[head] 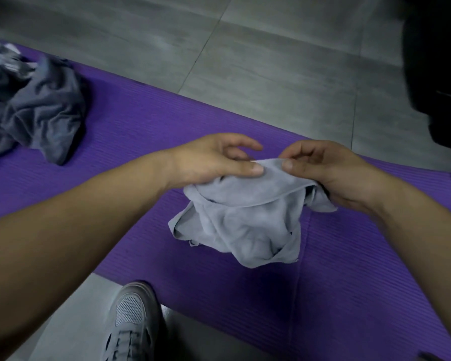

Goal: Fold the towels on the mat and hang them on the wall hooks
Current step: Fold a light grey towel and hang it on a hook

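Observation:
A crumpled light grey towel (245, 220) hangs bunched over the purple mat (130, 121), held up between both hands. My left hand (214, 160) pinches its top edge with thumb against fingers. My right hand (323, 168) pinches the same edge just to the right, the two thumbs almost touching. The towel's lower folds rest on the mat. A heap of darker grey towels (37, 108) lies crumpled on the mat at the far left, apart from both hands.
Grey tiled floor (271, 61) lies beyond the mat. My grey mesh shoe (133, 321) stands on the floor at the mat's near edge. A large black object (438, 74) fills the upper right corner. No wall hooks are in view.

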